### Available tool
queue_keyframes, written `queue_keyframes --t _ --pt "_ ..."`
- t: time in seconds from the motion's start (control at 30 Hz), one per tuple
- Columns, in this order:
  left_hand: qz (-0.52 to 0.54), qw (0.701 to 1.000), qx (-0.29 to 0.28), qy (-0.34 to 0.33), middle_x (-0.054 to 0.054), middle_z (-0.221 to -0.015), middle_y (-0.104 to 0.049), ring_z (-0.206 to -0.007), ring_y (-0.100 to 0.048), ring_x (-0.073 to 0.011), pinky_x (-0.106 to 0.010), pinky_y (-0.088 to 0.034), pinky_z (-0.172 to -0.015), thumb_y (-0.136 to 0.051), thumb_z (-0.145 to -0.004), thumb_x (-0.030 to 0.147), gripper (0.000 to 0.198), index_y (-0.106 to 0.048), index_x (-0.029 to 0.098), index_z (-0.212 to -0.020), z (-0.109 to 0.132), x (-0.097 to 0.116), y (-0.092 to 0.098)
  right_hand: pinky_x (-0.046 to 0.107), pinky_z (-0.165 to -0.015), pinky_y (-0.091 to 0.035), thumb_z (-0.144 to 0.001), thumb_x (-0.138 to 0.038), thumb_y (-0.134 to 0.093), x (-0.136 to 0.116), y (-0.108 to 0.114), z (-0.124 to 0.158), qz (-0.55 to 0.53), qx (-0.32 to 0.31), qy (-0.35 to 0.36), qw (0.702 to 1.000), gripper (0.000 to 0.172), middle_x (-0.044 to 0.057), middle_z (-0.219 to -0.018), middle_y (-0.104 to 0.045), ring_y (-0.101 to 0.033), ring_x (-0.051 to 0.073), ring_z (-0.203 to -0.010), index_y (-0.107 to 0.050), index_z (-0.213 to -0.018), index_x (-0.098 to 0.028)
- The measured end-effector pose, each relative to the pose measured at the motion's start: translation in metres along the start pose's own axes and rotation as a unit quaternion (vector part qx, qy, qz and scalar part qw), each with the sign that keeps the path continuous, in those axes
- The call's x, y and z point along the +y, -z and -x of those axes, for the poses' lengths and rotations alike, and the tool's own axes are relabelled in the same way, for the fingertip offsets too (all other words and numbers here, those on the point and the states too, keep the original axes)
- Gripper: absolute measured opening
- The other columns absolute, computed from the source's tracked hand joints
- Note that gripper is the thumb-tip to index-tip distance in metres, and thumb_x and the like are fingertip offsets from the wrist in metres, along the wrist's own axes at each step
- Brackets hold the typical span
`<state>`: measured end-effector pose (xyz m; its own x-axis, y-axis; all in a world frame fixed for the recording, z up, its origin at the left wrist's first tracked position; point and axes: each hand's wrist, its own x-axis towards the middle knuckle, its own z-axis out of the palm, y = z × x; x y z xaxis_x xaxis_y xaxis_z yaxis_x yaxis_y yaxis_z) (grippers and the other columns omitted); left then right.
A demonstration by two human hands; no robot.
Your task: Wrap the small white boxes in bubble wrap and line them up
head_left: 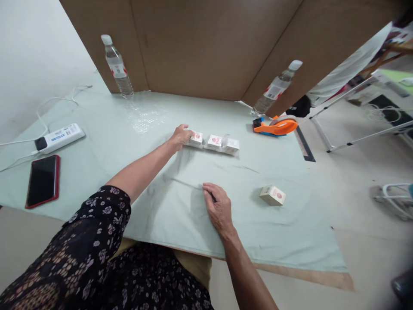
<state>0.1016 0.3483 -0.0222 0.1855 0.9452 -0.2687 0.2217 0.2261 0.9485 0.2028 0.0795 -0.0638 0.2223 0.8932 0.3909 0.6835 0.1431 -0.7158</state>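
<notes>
Near the middle of the table, my left hand grips the left end of a row of small white boxes with red print. The leftmost box is against my fingers; a middle box and a right box follow in line, with clear plastic around them. My right hand rests on the cloth nearer the front edge, fingers curled together, with nothing visible in it. To its right, a single small box lies apart, turned at an angle.
A cardboard screen stands behind, with a left water bottle and a right water bottle before it. An orange tape dispenser is at the right. At the left are a power strip and a phone.
</notes>
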Motion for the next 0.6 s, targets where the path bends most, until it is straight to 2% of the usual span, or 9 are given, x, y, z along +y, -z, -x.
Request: queue_keyframes --t 0.13,0.23,0.43,0.6 --pt "-0.023 1.0 0.012 -0.01 -0.018 -0.138 -0.056 -0.121 -0.058 -0.0258 -0.032 -0.046 -0.099 -0.068 -0.071 0.018 0.07 -0.051 0.011 -0.138 0.0038 -0.0019 0.0014 0.041 -0.091 -0.053 -0.093 -0.022 -0.055 0.0005 -0.0013 -0.0008 -0.002 0.003 0.005 1.0 0.017 0.006 -0.105 -0.076 -0.07 0.022 -0.101 -0.071 -0.097 -0.024" --pt "-0.031 0.999 0.007 -0.011 -0.017 -0.137 -0.058 -0.119 -0.059 -0.0258 -0.032 -0.046 -0.099 -0.068 -0.071 0.018 0.07 -0.052 0.012 -0.139 0.0057 -0.002 0.0027 0.041 -0.091 -0.053 -0.093 -0.021 -0.055 0.0021 -0.0024 -0.0012 -0.001 0.004 0.006 1.0 0.017 0.006 -0.105 -0.076 -0.069 0.022 -0.101 -0.071 -0.098 -0.023" --pt "-0.043 0.999 -0.003 -0.022 -0.021 -0.135 -0.06 -0.116 -0.062 -0.0269 -0.031 -0.047 -0.097 -0.07 -0.072 0.019 0.071 -0.051 0.006 -0.139 0.0065 0.0012 -0.0008 0.042 -0.092 -0.053 -0.092 -0.02 -0.055 0.0023 -0.0038 -0.0019 0.01 0.009 0.0 1.0 0.017 0.007 -0.104 -0.076 -0.069 0.022 -0.101 -0.071 -0.098 -0.022" --pt "-0.071 0.997 -0.001 -0.035 -0.019 -0.133 -0.061 -0.115 -0.063 -0.0259 -0.033 -0.047 -0.098 -0.068 -0.079 0.027 0.065 -0.052 0.008 -0.139 0.0062 0.0 -0.0054 0.042 -0.092 -0.054 -0.092 -0.022 -0.054 0.002 -0.0039 -0.0024 0.015 0.01 -0.003 1.0 0.018 0.008 -0.103 -0.076 -0.07 0.022 -0.1 -0.072 -0.097 -0.023"
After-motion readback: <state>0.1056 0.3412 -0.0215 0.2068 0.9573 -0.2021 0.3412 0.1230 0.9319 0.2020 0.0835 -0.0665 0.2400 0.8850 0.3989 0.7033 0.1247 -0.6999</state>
